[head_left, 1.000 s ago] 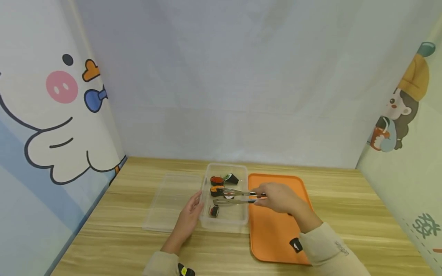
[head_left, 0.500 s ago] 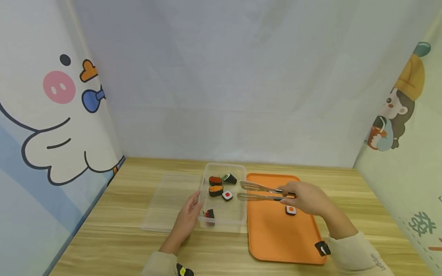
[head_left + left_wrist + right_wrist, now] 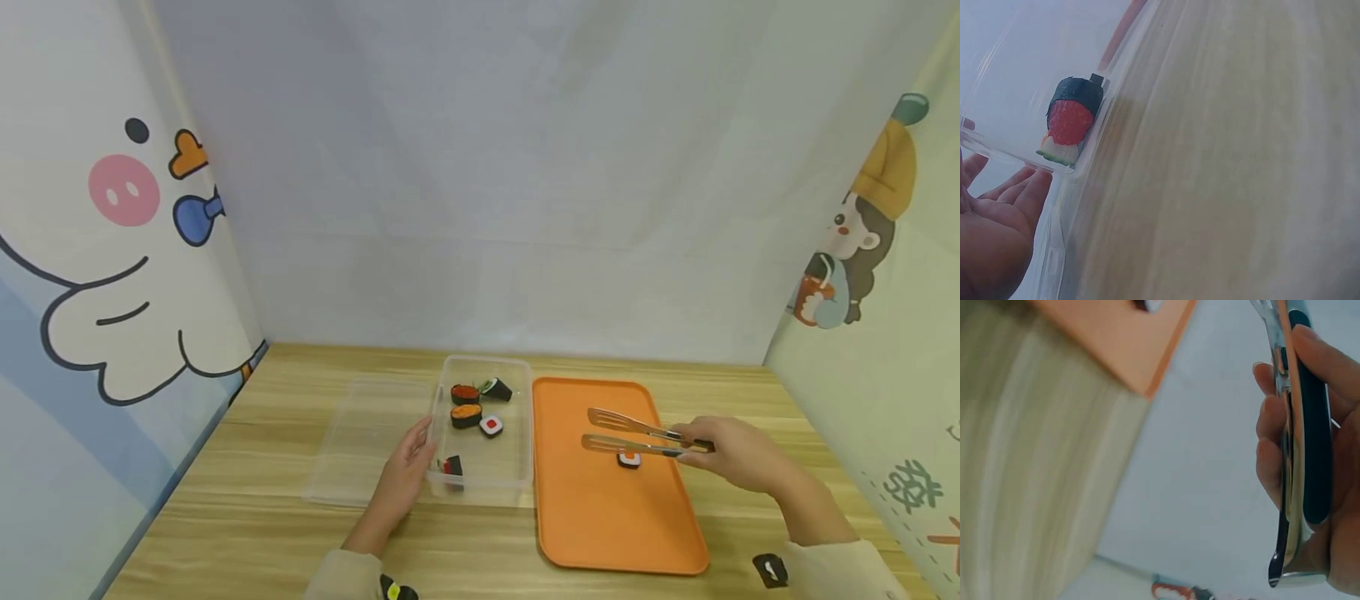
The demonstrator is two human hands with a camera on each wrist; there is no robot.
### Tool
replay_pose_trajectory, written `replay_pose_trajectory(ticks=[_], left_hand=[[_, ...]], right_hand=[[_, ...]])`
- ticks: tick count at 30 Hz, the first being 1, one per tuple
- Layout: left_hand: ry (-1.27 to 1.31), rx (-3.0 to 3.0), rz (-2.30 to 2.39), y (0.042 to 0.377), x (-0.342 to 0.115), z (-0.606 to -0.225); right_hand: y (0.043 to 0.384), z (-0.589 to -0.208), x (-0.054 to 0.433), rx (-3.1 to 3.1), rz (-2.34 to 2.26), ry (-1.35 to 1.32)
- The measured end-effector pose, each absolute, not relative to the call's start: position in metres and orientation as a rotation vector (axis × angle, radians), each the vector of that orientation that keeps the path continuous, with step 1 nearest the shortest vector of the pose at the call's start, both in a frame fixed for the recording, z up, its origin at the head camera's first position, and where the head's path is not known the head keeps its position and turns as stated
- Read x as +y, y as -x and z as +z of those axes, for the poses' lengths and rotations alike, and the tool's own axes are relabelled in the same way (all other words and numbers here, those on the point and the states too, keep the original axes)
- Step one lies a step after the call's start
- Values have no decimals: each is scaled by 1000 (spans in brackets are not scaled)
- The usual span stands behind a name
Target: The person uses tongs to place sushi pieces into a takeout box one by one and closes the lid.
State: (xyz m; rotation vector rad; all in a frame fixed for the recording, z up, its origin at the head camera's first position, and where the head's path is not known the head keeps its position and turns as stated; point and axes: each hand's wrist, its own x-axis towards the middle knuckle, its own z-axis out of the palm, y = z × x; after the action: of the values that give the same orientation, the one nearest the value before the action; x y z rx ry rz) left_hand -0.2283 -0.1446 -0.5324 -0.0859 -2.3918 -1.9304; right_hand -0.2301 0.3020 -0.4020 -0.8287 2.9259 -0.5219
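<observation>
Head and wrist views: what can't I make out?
Right wrist: tips of the silver metal tongs, cut by top edge.
Head: part of the black-and-white roll on the rectangular orange tray, hidden by tongs.
Left wrist: much of the clear plastic box, cut by top edge.

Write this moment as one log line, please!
right hand: holds silver metal tongs over orange rectangular tray; left hand: touches clear rectangular plastic box; in box: five sushi pieces; on tray: white-and-black square roll

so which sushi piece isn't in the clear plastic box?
The maki roll on the orange tray, partly hidden by the tongs. The other five visible sushi pieces all lie inside the clear plastic box.
</observation>
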Motion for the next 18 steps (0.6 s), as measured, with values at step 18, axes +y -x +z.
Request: replay_pose_trajectory(ticks=[18], left_hand=[[61,-2391,-1952,227,-144,-530]], right_hand=[[231,-436,352,2901,-519,763]])
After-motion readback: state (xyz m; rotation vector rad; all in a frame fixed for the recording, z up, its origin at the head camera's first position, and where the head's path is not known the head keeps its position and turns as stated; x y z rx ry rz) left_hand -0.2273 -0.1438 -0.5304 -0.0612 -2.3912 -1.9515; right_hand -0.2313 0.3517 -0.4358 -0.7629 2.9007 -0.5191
